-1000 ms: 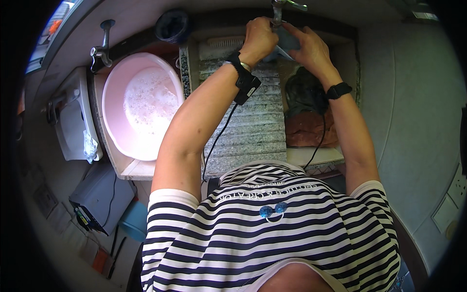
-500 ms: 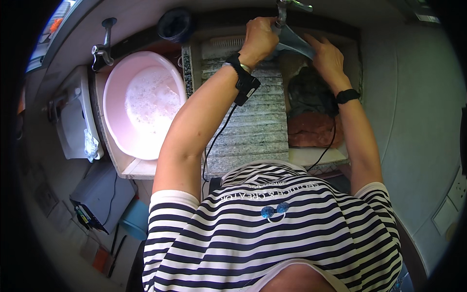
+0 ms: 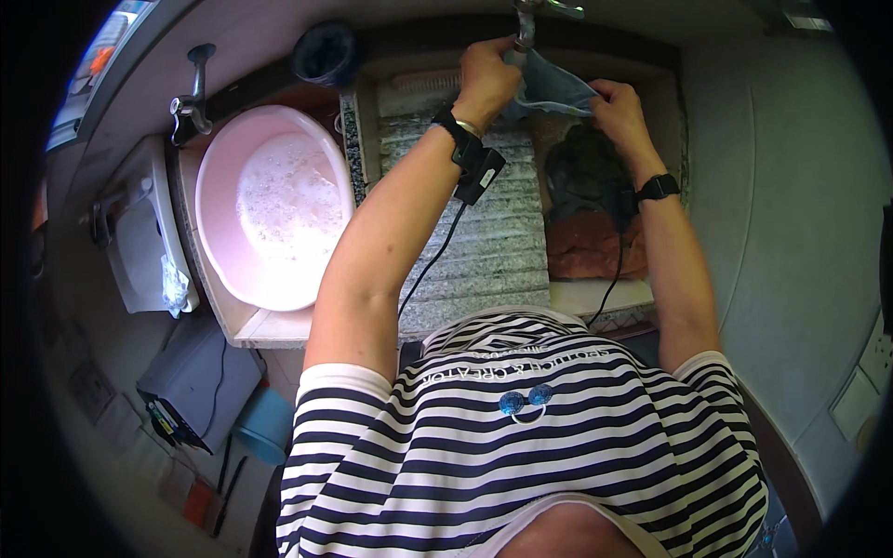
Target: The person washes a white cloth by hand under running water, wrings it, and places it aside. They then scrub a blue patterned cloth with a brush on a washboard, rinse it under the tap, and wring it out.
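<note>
Two hands (image 3: pixel 488 82) (image 3: pixel 621 116) grip a pale blue cloth (image 3: pixel 556 86) spread between them, near the tap (image 3: pixel 526 33).

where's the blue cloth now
The blue cloth is upper right of centre in the head view, between left hand and right hand, by the right tap.

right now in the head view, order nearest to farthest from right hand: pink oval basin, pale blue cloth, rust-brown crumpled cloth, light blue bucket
1. Pale blue cloth: held by right hand
2. Rust-brown crumpled cloth: toward the body
3. Pink oval basin: left
4. Light blue bucket: lower left
</note>
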Demonstrator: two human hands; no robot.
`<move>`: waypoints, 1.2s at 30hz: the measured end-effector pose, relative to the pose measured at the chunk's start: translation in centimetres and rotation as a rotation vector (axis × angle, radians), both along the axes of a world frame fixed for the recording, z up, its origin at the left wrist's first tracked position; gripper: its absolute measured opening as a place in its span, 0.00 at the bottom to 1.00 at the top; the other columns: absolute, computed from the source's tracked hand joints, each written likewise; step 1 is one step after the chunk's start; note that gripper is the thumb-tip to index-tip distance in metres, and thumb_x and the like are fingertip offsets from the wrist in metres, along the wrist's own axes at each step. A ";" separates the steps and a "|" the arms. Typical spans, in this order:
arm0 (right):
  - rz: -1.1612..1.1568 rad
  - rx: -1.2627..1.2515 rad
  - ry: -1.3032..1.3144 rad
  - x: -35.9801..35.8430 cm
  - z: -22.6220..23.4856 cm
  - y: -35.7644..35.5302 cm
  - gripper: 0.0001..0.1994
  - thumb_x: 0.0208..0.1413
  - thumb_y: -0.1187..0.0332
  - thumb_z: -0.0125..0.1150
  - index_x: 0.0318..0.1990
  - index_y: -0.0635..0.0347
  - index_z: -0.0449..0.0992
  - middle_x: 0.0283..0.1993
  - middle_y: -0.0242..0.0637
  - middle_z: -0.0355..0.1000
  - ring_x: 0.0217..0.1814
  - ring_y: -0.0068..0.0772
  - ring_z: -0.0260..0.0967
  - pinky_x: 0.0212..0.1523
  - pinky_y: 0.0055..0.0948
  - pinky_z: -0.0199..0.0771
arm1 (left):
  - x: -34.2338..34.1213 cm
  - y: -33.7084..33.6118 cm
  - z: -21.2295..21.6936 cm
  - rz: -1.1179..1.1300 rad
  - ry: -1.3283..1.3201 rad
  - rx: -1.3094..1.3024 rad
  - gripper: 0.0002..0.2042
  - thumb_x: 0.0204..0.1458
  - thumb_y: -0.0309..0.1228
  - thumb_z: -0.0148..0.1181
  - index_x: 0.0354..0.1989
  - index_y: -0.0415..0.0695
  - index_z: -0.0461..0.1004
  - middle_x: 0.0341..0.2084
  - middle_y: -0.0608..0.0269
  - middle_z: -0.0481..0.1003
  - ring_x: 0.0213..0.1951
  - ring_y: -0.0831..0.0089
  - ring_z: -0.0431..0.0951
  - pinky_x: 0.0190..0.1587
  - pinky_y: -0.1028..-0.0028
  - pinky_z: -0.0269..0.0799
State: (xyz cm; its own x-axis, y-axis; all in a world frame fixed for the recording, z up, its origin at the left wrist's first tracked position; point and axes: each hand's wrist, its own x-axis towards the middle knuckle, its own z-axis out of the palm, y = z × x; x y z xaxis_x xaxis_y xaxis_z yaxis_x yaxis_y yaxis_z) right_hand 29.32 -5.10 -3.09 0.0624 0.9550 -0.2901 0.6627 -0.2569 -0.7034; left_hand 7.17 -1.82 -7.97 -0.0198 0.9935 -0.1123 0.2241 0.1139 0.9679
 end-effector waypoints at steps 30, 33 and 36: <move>-0.257 -0.153 0.604 -8.8 -1.0 3.6 0.15 0.64 0.71 0.60 0.55 0.67 0.79 0.41 0.39 0.78 0.38 0.27 0.75 0.32 0.28 0.79 | -5.3 -4.4 7.0 0.113 0.136 0.034 0.27 0.45 0.18 0.65 0.59 0.39 0.80 0.22 0.72 0.73 0.26 0.85 0.71 0.30 0.79 0.69; -0.351 -0.217 0.759 -9.3 0.0 3.6 0.18 0.65 0.74 0.56 0.60 0.69 0.73 0.50 0.46 0.75 0.50 0.39 0.75 0.43 0.42 0.84 | -5.0 -4.1 6.3 0.127 0.073 0.023 0.28 0.44 0.17 0.65 0.59 0.37 0.79 0.22 0.72 0.73 0.25 0.85 0.69 0.29 0.79 0.68; -0.378 -0.225 0.906 -10.1 0.2 3.4 0.18 0.64 0.79 0.53 0.60 0.71 0.70 0.53 0.50 0.74 0.53 0.46 0.74 0.48 0.53 0.82 | -5.2 -4.1 6.7 0.140 0.048 0.026 0.27 0.45 0.18 0.64 0.59 0.37 0.79 0.22 0.73 0.73 0.25 0.86 0.68 0.30 0.80 0.67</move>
State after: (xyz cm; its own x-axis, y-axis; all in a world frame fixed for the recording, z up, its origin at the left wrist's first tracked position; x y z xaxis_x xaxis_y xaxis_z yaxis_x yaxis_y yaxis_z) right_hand 19.26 -1.71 -2.87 0.0170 0.8353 -0.5496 -0.2501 -0.5286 -0.8112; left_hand 2.00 -5.97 -1.29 -0.1634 0.9831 -0.0827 0.2538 0.1229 0.9594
